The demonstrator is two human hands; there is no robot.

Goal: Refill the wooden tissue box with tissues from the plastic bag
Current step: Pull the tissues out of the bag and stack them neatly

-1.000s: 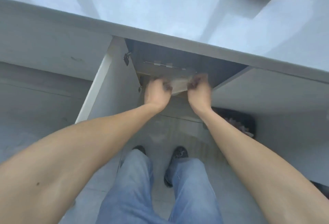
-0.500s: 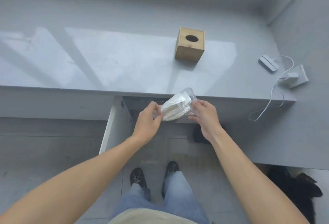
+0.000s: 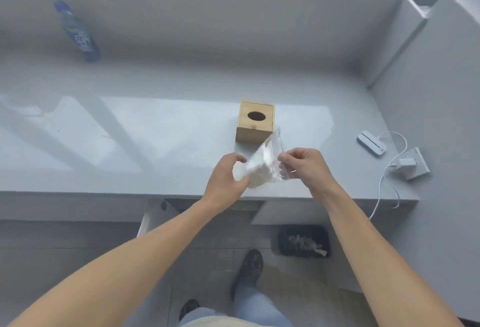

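Grey table point(image 3: 130, 131) runs the whole width under a window, glossy with glare, and most of it is bare, so plenty of room left and right of the action. Wooden tissue box point(image 3: 255, 121) sits upright near the middle, round hole on top, dark inside, so can't tell what's in it. Just near of it, over the table's near edge, both hands hold the plastic bag point(image 3: 262, 163). It's clear and motion-blurred; white tissues point(image 3: 255, 176) show through, but how many is hard to say. Left hand point(image 3: 226, 179) cups the bag's lower left side with a wide grip. Right hand point(image 3: 302, 166) has a narrow pinch grip on the bag's right edge.

Far left stands a blue bottle point(image 3: 78, 31), label too smeared to read. Far right are a small white device point(image 3: 372, 142) and charger point(image 3: 410, 164), the cable point(image 3: 381, 183) dangling over the table edge. Below, a dark bin point(image 3: 301, 241) on the floor, one shoe point(image 3: 248, 269), and an open cabinet door point(image 3: 145, 220), mostly hidden by the left arm.
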